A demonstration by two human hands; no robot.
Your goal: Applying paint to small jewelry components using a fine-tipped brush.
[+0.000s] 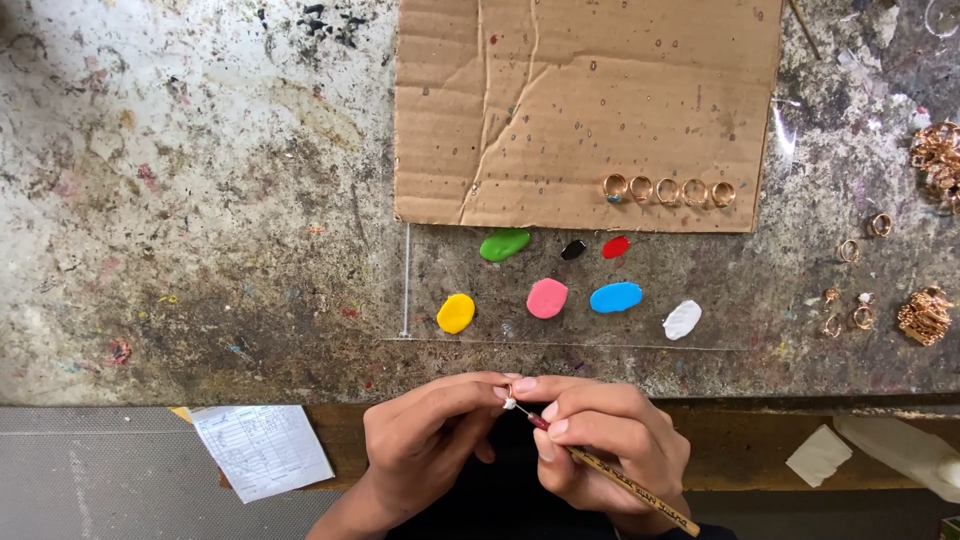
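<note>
My left hand [425, 435] pinches a small gold ring [508, 393] between thumb and fingertip at the near edge of the worktable. My right hand [610, 440] grips a thin wooden-handled brush [625, 482] like a pen, its tip touching the ring, where a white dab shows. Just beyond the hands, blobs of paint lie on a clear sheet: yellow [456, 313], green [504, 244], pink [547, 298], black [573, 250], red [616, 247], blue [615, 297] and white [682, 320].
A brown cardboard sheet [560, 100] lies at the back with a row of several gold rings [667, 190] on its near edge. Loose rings [850, 300] and gold chain pieces [925, 315] lie at the right. A printed paper [262, 450] sits at the lower left, white scraps [818, 455] at the lower right.
</note>
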